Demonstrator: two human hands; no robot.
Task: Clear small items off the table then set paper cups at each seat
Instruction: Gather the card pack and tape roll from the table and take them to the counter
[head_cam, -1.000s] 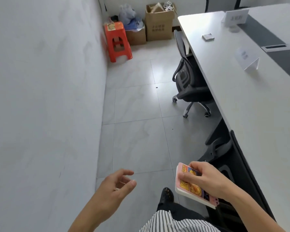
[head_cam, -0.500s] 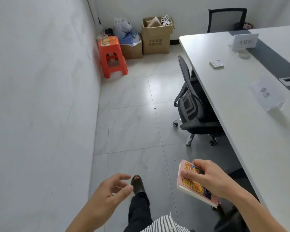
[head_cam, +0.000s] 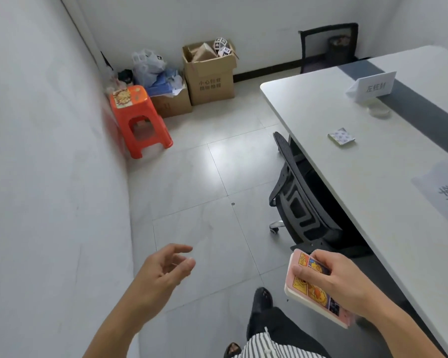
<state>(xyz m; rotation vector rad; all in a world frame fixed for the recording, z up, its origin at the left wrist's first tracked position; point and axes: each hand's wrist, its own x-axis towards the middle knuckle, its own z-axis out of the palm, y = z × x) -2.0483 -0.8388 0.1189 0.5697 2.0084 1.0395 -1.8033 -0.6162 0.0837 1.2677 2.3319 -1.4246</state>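
Closer now: the person has walked on along the table (head_cam: 367,192), so the corner with the stool and box has drawn nearer, and a dark shoe (head_cam: 261,301) is stepping forward. That long white table fills the right side, with a black chair (head_cam: 303,205) pushed under its edge. Against the far wall stands an open cardboard box (head_cam: 210,76), with an orange stool (head_cam: 137,120) just left of it by the side wall. Two white name cards (head_cam: 375,86) stand on the table. The left hand (head_cam: 163,270) hangs out over the floor, its fingers loose and spread, holding nothing. The right hand (head_cam: 334,277) grips a pink pack (head_cam: 311,285) – thumb on its face, fingers curled round the far edge – in the air just beside the table. A small patterned packet (head_cam: 341,136) lies flat on the table between the cards.
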